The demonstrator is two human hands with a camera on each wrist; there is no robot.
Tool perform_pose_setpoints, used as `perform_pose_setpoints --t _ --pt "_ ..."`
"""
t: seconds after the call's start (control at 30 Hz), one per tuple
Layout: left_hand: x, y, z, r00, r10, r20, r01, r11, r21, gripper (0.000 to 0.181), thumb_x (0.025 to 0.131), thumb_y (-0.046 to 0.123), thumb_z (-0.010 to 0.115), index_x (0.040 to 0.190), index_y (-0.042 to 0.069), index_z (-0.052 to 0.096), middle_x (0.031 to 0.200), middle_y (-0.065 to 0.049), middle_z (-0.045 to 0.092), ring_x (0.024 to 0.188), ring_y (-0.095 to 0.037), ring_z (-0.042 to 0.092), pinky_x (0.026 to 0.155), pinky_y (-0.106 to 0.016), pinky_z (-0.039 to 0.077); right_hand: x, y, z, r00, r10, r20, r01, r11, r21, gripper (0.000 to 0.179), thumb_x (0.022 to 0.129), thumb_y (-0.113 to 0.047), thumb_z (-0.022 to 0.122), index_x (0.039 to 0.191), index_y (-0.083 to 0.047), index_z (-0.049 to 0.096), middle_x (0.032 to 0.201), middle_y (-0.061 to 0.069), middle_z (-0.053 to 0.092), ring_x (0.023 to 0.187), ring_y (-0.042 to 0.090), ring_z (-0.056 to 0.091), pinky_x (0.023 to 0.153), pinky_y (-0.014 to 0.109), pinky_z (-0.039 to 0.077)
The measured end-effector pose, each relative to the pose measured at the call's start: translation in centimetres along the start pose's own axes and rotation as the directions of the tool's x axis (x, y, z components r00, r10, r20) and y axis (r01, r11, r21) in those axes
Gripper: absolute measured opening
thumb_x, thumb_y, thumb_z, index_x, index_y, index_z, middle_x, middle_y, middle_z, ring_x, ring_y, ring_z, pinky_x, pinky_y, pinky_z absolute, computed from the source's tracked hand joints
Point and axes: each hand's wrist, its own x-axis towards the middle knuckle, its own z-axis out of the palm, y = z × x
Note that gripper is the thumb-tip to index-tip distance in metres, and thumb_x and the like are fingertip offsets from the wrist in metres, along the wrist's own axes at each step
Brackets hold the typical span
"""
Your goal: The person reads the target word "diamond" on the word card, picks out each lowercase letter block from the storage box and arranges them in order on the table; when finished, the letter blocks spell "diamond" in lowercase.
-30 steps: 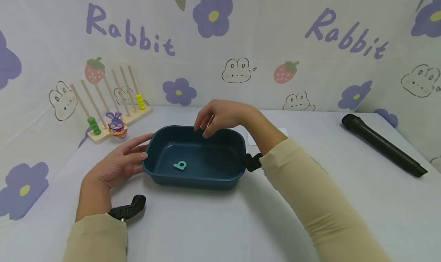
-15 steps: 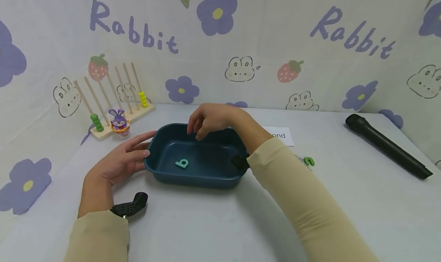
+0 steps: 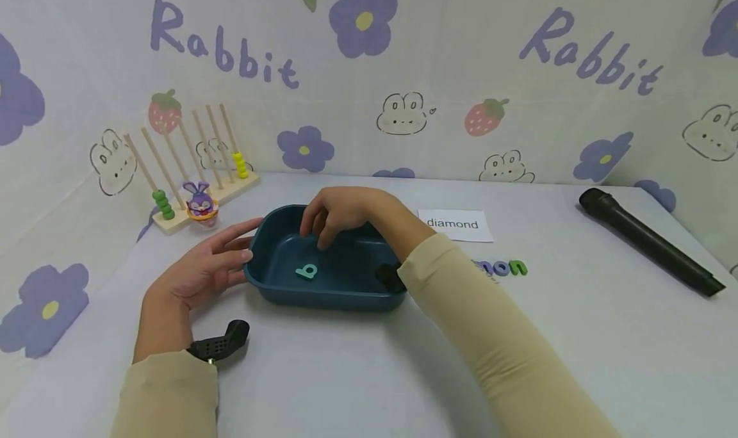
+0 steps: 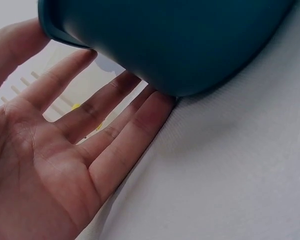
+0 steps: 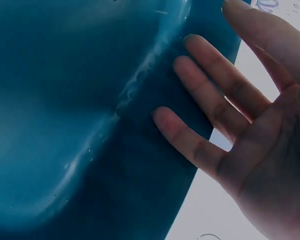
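A dark teal plastic basin (image 3: 328,301) stands on the white table. Inside it, left of centre, lies a small turquoise letter (image 3: 308,272). My left hand (image 3: 202,266) rests against the basin's left end; the left wrist view shows its fingers (image 4: 117,145) stretched out and touching the outer wall, with the thumb at the rim. Over the back of the basin hangs my right hand (image 3: 340,215), bent down at the wrist. Nothing is between its loosely bent fingers (image 5: 192,142) in the right wrist view, and the turquoise letter lies in front of them.
Behind my right forearm sits a white card (image 3: 458,225) reading "diamond". Coloured letters (image 3: 501,269) lie in front of it, partly hidden by the sleeve. A wooden bead rack (image 3: 230,191) and purple rabbit toy (image 3: 199,202) stand back left. A black microphone (image 3: 648,241) lies far right.
My right hand has moved left and down into the basin's upper space. The card and coloured letters have come out from behind the right arm. The left hand stays at the basin.
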Motion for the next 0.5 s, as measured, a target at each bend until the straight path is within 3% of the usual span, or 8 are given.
perform_pose_setpoints --t 0.37,0.5 --pt "0.2 0.2 0.1 1.0 0.0 0.012 0.0 1.0 -0.009 0.066 0.105 0.02 0.061 0.163 0.027 0.032 0.172 -0.012 0.018 0.131 -0.015 0.056 0.099 -0.03 0.057 1.3 0.5 1.5 0.999 0.015 0.031 -0.015 1.0 -0.004 0.036 0.089 -0.01 0.08 0.123 -0.022 0.075 0.13 0.005 0.068 0.121 0.021 0.062 0.11 0.044 0.049" --pt "0.0 0.2 -0.1 1.0 -0.006 0.01 0.006 1.0 -0.01 0.066 0.105 0.02 0.06 0.164 0.027 0.031 0.173 -0.013 0.017 0.131 -0.015 0.055 0.099 -0.03 0.057 1.9 0.2 2.0 0.998 0.022 0.067 -0.019 0.999 -0.048 0.04 0.087 -0.01 0.082 0.124 -0.025 0.075 0.119 0.003 0.067 0.11 0.019 0.059 0.096 0.035 0.051"
